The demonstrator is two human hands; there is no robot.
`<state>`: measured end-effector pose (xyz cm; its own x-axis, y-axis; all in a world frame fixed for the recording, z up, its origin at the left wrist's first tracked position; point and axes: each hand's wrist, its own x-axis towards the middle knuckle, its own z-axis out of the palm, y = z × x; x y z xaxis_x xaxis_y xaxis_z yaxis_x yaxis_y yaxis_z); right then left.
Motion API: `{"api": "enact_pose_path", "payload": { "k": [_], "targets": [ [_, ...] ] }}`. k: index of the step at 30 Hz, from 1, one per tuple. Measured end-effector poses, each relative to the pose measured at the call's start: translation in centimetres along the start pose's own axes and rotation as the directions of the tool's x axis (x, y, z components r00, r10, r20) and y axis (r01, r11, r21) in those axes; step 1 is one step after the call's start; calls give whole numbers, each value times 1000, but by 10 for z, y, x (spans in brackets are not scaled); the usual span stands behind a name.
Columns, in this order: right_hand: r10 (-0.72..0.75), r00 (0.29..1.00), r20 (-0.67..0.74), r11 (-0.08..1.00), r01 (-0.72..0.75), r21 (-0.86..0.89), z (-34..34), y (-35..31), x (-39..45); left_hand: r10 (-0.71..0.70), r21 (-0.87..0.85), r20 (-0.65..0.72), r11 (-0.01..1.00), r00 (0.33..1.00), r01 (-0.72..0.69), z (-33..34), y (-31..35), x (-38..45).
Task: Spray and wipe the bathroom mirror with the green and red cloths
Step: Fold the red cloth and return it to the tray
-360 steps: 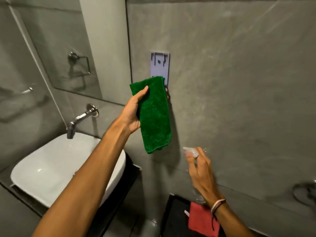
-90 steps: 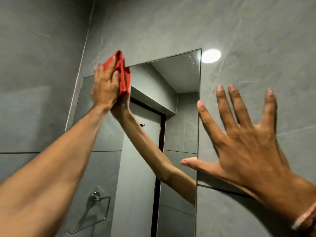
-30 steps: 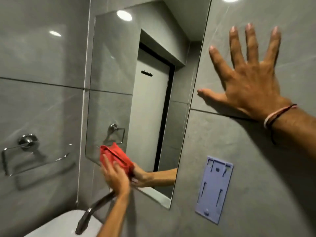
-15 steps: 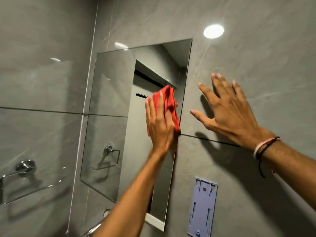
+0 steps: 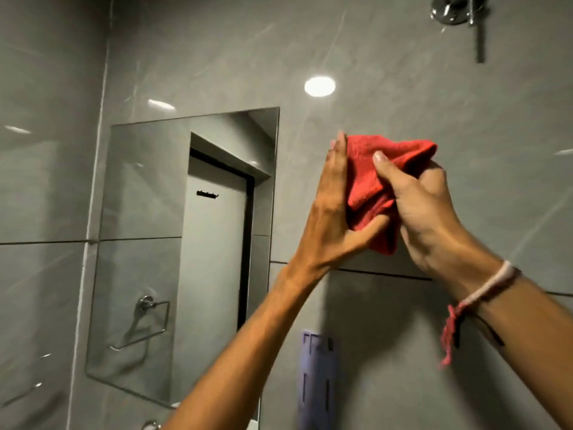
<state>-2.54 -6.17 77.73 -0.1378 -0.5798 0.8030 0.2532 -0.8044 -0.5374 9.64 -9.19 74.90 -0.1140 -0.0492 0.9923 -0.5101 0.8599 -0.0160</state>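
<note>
One grey tiled wall (image 5: 403,72) filled the view, and on it hung one frameless mirror (image 5: 148,243), left of both hands and touched by neither. The glass reflected a pale door and one chrome towel ring. Two bare forearms rose from the lower edge and met to the right of the mirror, in front of the wall. The left hand (image 5: 333,212) stood nearly flat, its fingers (image 5: 338,162) straight and together against one side of the single red cloth (image 5: 372,187), thumb hooked under the bunched fabric. The right hand (image 5: 424,212) was closed around the cloth from the other side, thumb pressed into its folds. One lilac plastic bracket (image 5: 317,383) sat on the wall below the hands. One chrome fitting (image 5: 455,10) showed at the top edge. One pink-and-red thread band (image 5: 483,293) circled the right wrist.
</note>
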Motion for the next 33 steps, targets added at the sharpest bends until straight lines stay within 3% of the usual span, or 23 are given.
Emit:
{"api": "enact_pose_path", "payload": {
  "k": [2,4,6,9,14,17,21,26,27,30,33],
  "targets": [
    [22,999,-37,999,-20,47,-22,3,-28,-168,-107,20,980,986,169,7,20,-31],
    [53,997,-53,992,-46,115,-47,7,-64,-394,-365,115,837,912,407,15,39,-66],
    [93,992,-87,986,-80,149,-71,14,-103,-584,-531,249,585,773,613,27,53,-106],
    [171,961,-216,984,-155,87,-116,36,-164,-728,-588,429,224,534,777,53,77,-179],
    [302,883,-361,929,-357,-96,-213,78,-275,-851,-572,483,-128,207,810,89,122,-288],
    [507,740,-443,790,-604,-105,-273,113,-348,-931,-463,361,-123,60,878,115,141,-357],
    [743,506,-438,509,-852,-121,-333,146,-446,-947,-225,321,-102,-25,969,145,172,-465],
    [790,254,-558,164,-964,-208,-384,199,-545,-893,134,397,-171,-211,976,178,197,-574],
    [783,213,-584,104,-971,-214,-390,212,-558,-877,195,428,-148,-220,970,184,199,-587],
    [780,136,-610,-49,-960,-277,-405,251,-585,-828,357,505,-56,-244,932,200,202,-620],
    [809,115,-576,-138,-916,-377,-417,287,-603,-760,435,570,-41,-311,899,215,198,-653]
  ]
}}
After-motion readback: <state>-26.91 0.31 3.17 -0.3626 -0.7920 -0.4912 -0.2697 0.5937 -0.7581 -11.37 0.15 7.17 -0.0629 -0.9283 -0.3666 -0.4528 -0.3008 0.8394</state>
